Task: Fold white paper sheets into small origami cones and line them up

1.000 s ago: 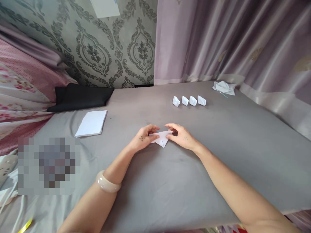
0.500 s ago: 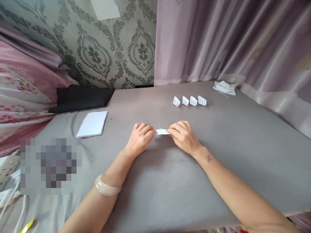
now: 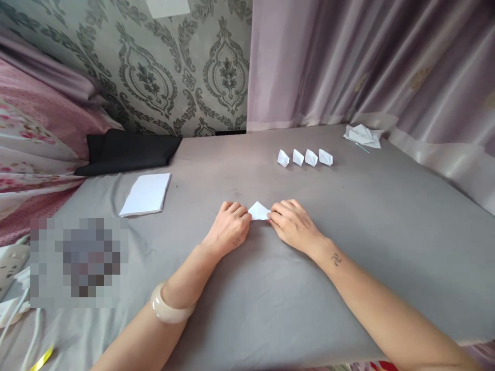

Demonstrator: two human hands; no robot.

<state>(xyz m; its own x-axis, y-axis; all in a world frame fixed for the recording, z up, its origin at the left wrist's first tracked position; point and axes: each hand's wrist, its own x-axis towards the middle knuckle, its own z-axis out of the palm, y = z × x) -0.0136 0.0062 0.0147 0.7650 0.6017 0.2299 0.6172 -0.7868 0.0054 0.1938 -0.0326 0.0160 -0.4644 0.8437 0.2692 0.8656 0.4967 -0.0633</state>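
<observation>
A small folded piece of white paper (image 3: 258, 211) is stretched between both hands, its visible part a triangle with the point facing away from me. My left hand (image 3: 231, 226) pinches its left corner, with the fingers curled. At the right corner, my right hand (image 3: 293, 222) grips it the same way. The fingertips and the paper's ends are partly hidden behind the fingers. Beyond the hands, to the right, several small folded white paper pieces (image 3: 311, 157) stand in a row on the grey cloth (image 3: 247, 299).
A stack of white paper (image 3: 146, 195) lies on the left, in front of a folded black cloth (image 3: 129, 152). Crumpled white paper (image 3: 362, 135) and a thin greenish stick (image 3: 362, 148) are at the far right. A power strip (image 3: 12, 265) with cables sits at the left edge.
The paper has tilted, so a narrow strip now shows as a triangle. Both hands have come slightly lower in view, still holding its corners, and the camera view has shifted a little.
</observation>
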